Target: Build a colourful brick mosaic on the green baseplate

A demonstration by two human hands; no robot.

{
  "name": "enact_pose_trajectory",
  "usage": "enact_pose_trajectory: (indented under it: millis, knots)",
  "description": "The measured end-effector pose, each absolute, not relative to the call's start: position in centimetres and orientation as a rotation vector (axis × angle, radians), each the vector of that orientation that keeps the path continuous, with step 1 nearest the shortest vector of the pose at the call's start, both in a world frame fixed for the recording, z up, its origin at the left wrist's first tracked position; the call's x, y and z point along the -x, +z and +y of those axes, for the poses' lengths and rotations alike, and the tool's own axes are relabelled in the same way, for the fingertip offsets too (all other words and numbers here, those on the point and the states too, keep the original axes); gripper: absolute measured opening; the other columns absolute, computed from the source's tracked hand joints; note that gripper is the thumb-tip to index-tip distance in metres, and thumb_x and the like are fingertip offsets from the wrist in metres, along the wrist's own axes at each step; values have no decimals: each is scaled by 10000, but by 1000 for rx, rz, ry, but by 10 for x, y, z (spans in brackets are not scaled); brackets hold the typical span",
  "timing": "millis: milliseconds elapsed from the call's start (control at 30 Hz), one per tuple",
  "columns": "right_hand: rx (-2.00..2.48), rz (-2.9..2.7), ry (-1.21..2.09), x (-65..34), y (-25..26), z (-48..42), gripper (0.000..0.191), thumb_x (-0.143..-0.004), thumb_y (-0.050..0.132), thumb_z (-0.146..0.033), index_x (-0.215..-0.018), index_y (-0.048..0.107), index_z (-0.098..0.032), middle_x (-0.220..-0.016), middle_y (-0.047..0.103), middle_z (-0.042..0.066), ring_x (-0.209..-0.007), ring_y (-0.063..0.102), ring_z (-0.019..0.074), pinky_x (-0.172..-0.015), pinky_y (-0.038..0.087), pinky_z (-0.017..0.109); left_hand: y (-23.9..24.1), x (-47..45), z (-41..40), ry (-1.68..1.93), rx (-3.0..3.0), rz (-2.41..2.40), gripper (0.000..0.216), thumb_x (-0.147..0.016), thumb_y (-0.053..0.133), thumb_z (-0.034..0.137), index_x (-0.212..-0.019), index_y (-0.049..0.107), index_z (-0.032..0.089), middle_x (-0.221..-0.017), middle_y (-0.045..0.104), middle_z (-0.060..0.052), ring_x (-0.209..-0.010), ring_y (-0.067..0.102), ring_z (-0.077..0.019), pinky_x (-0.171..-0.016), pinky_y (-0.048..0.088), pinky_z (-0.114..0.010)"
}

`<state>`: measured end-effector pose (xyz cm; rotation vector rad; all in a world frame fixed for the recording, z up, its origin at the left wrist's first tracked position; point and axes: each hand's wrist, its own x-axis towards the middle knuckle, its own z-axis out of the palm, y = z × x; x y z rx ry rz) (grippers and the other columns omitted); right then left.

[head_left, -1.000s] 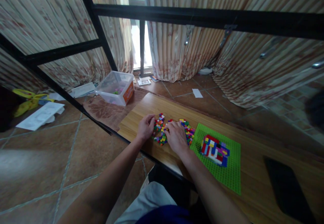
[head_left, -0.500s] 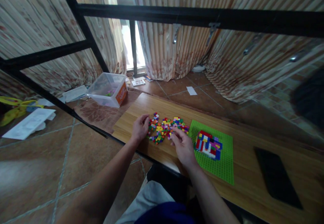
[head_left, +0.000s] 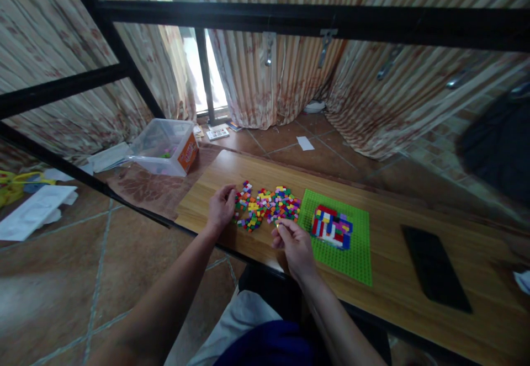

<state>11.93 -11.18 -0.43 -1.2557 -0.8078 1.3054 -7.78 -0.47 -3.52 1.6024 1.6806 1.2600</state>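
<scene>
Between the fingertips of my right hand (head_left: 295,244) is a small yellow brick (head_left: 278,226), pinched just in front of the loose pile. Many small coloured toy bricks (head_left: 265,205) lie spread on the wooden table between my two hands. My left hand (head_left: 222,207) rests at the left edge of this pile, its fingers loosely curved and apart, with no brick visible in them. To the right of my right hand lies a green baseplate (head_left: 360,244). On it stands a flat build of red, white, blue, yellow and purple bricks (head_left: 332,227).
A dark flat tablet-like object (head_left: 434,266) lies on the table (head_left: 385,305) at the right. Beyond the table's left end, a clear plastic box (head_left: 159,148) with an orange label sits on a floor mat. A black metal frame (head_left: 265,14) crosses in front of the curtains.
My right hand has drawn back from the pile toward me, and a yellow brick now shows in its pinch. My left hand stays by the pile. The whole view has shifted slightly.
</scene>
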Motion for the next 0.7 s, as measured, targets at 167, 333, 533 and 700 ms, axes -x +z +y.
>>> enact_pose_trajectory:
  millis: [167,333,533,700]
  knots:
    - [1308,-730,1314,-117,-14,-112,351,-726,652,-465,-919,644,-172,-625,623,-21,-432,559,110,-427,444,237,-36,77,-4,1275,-1584,1669,295,-865,502,345,-1035,666,169,-932,722,-60,-866,664,-179,-824,505,-301]
    - [1375,-822,1305,-116,-15,-106,398,-753,623,-439,-1037,649,-161,-678,659,4,-479,581,126,-472,495,266,-34,76,-5,1267,-1584,1703,292,-857,507,341,-1027,676,173,-932,723,-58,-875,663,-184,-831,501,-306]
    - [1378,-850,1315,-117,-12,-103,484,-753,609,-408,-1172,599,-166,-722,683,9,-515,598,139,-521,532,298,-30,75,-6,1262,-1598,1709,282,-853,505,333,-1004,679,171,-914,723,-54,-858,661,-182,-815,502,-300]
    - [1386,-875,1304,-118,-14,-103,420,-777,574,-413,-1092,625,-140,-783,696,41,-531,611,136,-531,507,285,-31,75,-6,1270,-1593,1702,272,-849,514,333,-995,676,172,-893,722,-48,-838,660,-175,-788,505,-287]
